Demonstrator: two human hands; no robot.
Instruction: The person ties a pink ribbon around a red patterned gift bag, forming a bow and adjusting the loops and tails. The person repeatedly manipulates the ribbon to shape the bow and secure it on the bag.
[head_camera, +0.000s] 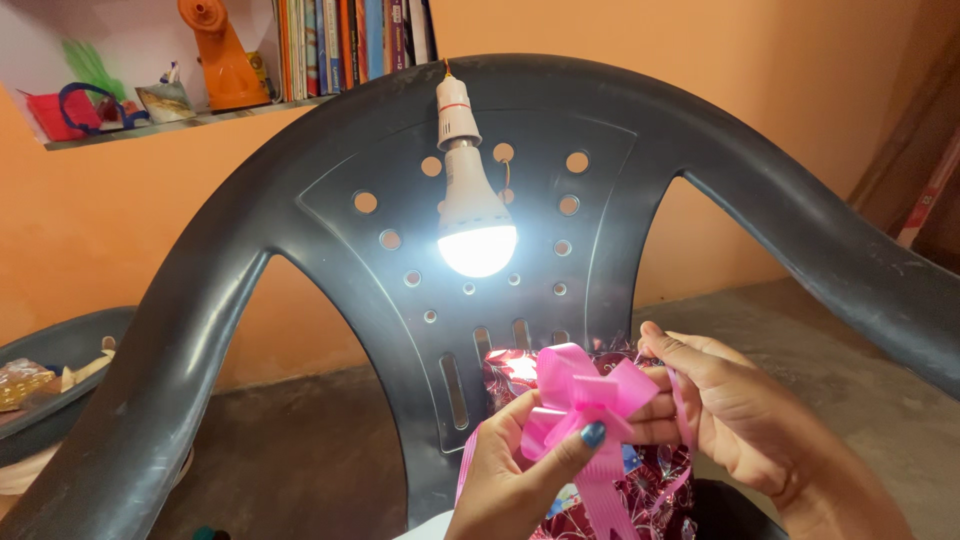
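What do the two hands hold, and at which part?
Both hold the pink bow: left hand pinches its lower loops, right hand its right side.

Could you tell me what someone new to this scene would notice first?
A lit white bulb hangs glowing at centre, in front of a dark plastic chair back pierced with holes. Below it, the left hand and right hand hold a glossy pink ribbon bow against shiny red wrapping.

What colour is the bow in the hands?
Pink, glossy ribbon bow, seen clearly in the head view.
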